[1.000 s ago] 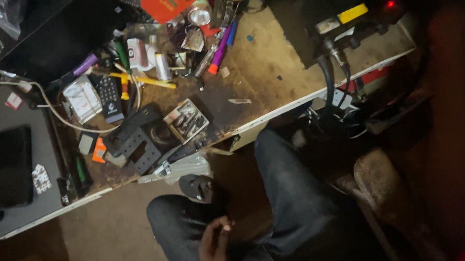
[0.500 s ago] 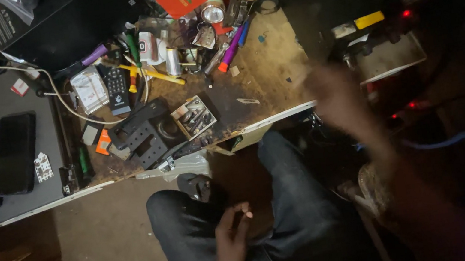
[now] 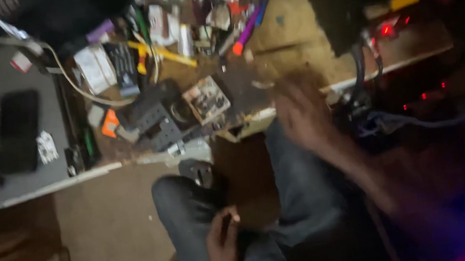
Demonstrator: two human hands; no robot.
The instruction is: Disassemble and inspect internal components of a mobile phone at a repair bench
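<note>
Two hands are in my view, and around them is much clutter, so I go from the big things down. The wooden desk (image 3: 292, 37) fills the upper part of the picture. On its left end lies a closed grey laptop (image 3: 8, 174) with two dark phones (image 3: 17, 130) flat on the lid. At the right end stands a black device (image 3: 342, 6) with small red lights, and cables hang down from it over the edge. Below the desk I see my legs (image 3: 303, 199) in dark trousers, above a brown floor.

My right hand (image 3: 303, 117) is over the front edge of the desk, close to the black power strip (image 3: 155, 120) and the small printed card (image 3: 207, 99) but apart from both. It is very blurred. I cannot tell whether its grip is apart or together, and I see nothing in it.

My left hand (image 3: 224, 244) rests on the left thigh. Its grip is pinched on a small thin stick (image 3: 231, 217) with a pale tip, which points up toward the desk.

I judge that the step in hand is a reach of the right hand across the desk edge while the left one keeps the stick in the lap. With so many small things close together, any next move calls for a slower hand and a steadier head.
</note>
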